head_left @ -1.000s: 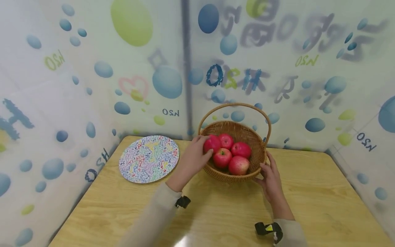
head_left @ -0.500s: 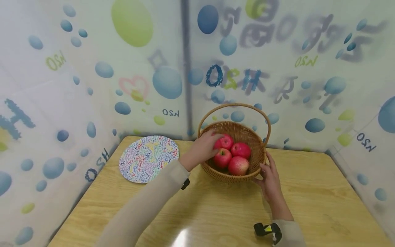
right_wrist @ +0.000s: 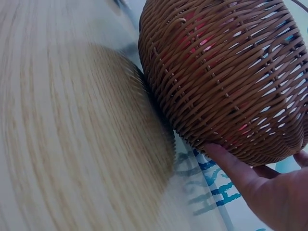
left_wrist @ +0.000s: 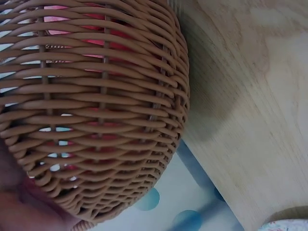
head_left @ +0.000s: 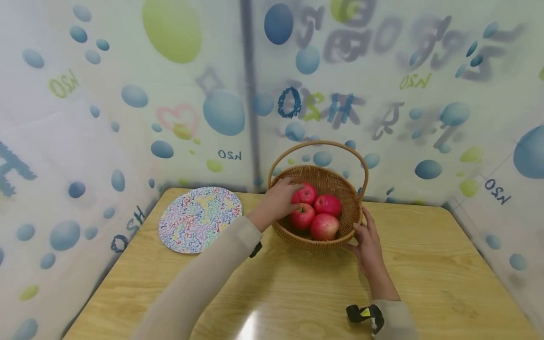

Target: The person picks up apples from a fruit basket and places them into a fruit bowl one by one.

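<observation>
A brown wicker basket [head_left: 314, 244] with a tall arched handle stands near the table's back edge, tilted toward me. Several red apples [head_left: 325, 227] lie inside. My left hand [head_left: 275, 204] reaches over its left rim, fingers and thumb curled round an apple mostly hidden beneath the palm; the fingertips come close to a neighbouring apple [head_left: 307, 193]. From the left wrist, wicker fills much of the view, with part of the left hand [left_wrist: 24, 211] at the lower left. My right hand [head_left: 369, 245] holds the basket's right side; its thumb [right_wrist: 226, 161] presses the wicker in the right wrist view.
A round plate [head_left: 199, 219] with a multicoloured squiggle pattern lies left of the basket on the wooden table [head_left: 425, 264]. Behind the table rises a pale wall covering [head_left: 374, 156] printed with blue and green spots.
My left hand has moved right and further over the basket, covering the leftmost apple that showed earlier. The right hand keeps its hold. The head view has shifted slightly.
</observation>
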{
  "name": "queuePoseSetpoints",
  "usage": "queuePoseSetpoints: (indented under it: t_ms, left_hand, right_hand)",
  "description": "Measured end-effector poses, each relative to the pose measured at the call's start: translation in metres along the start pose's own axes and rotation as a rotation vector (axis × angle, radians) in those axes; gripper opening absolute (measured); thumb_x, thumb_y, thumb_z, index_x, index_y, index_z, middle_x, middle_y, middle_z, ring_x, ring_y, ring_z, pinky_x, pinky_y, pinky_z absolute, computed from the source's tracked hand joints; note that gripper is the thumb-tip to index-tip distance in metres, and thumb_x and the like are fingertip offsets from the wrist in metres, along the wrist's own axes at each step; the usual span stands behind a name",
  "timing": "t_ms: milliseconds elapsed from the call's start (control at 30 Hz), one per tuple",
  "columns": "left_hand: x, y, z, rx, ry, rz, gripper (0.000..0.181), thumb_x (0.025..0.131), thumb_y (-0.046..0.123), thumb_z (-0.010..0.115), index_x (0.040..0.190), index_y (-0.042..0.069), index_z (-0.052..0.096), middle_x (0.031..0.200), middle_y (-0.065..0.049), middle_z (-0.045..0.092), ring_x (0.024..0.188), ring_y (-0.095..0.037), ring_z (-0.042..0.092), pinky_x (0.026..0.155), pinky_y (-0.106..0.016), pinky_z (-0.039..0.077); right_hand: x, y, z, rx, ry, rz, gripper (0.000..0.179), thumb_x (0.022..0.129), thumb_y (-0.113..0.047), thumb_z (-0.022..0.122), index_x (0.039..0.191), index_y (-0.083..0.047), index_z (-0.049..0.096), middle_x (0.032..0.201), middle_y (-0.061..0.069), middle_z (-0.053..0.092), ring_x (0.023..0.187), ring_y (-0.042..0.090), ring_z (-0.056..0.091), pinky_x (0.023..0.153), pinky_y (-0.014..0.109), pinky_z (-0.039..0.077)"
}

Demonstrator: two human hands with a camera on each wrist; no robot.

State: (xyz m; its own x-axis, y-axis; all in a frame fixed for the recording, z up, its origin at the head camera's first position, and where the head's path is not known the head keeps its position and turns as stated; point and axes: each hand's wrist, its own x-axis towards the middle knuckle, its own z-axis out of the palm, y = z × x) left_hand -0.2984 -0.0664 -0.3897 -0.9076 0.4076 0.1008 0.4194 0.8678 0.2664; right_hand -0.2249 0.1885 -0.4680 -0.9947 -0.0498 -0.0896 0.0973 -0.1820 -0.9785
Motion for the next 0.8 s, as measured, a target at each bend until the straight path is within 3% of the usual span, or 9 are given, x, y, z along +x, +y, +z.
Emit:
queuePoseSetpoints:
  t_ms: [267,433,533,667,800]
  left_hand:
    - [0.0044,-0.003,0.0035,-0.016,-0.016,-0.042,0.056,0.092,0.028,0.075,0.143,0.012,0.058,0.137,-0.016,0.061,0.126,-0.034,0.059,0.105,-0.045,0.051]
    - [0.0057,0.0002,0.0041,0.021,-0.014,-0.095,0.041,0.091,0.018,0.073,0.131,0.012,0.068,0.135,-0.013,0.064,0.123,-0.034,0.06,0.104,-0.044,0.051]
    - [0.0044,0.0016,0.0035,0.033,-0.009,-0.103,0.038,0.09,0.014,0.073,0.128,0.012,0.07,0.133,-0.014,0.064,0.12,-0.032,0.061,0.102,-0.044,0.052]
    - [0.0032,0.001,0.004,0.015,0.008,-0.077,0.036,0.091,0.013,0.072,0.127,0.01,0.07,0.128,-0.015,0.065,0.114,-0.033,0.063,0.096,-0.044,0.054]
    - [0.0025,0.0019,0.0027,-0.032,0.032,-0.043,0.044,0.091,0.014,0.073,0.135,0.009,0.065,0.137,-0.019,0.059,0.12,-0.04,0.061,0.101,-0.047,0.053]
  right_hand:
    - [0.0023,-0.0017,0.0003,-0.006,-0.025,-0.006,0.063,0.109,-0.02,0.034,0.164,-0.031,0.005,0.169,0.019,0.007,0.155,0.042,0.019,0.11,0.063,0.036]
    - [0.0032,-0.0022,0.0,-0.005,-0.018,-0.002,0.063,0.108,-0.019,0.034,0.164,-0.03,0.006,0.169,0.019,0.008,0.155,0.041,0.02,0.102,0.047,0.05]
    - [0.0035,-0.0017,0.0009,0.0,-0.016,-0.005,0.063,0.108,-0.019,0.034,0.164,-0.03,0.007,0.169,0.019,0.007,0.154,0.042,0.019,0.104,0.052,0.048]
    - [0.0032,0.0,0.001,0.012,-0.003,0.001,0.064,0.108,-0.017,0.033,0.164,-0.03,0.007,0.169,0.019,0.007,0.154,0.043,0.019,0.11,0.066,0.032]
    - [0.0019,-0.0001,-0.0018,0.022,0.016,0.027,0.064,0.108,-0.017,0.033,0.164,-0.033,0.007,0.171,0.016,0.003,0.154,0.042,0.019,0.108,0.062,0.037]
